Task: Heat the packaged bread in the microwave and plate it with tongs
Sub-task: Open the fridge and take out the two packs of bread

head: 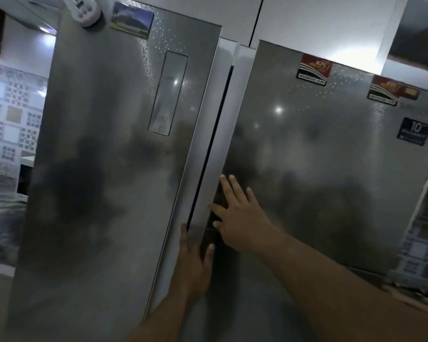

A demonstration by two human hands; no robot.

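Both hands were at the gap between two steel fridge doors. The left hand (192,265) sat at the inner edge of the left door (114,156), fingers reaching into the gap; whether its grip was clamped on the edge could not be told. The right hand (235,215) lay flat, fingers straight and spread, against the right door (331,169). The packaged bread was not in view.
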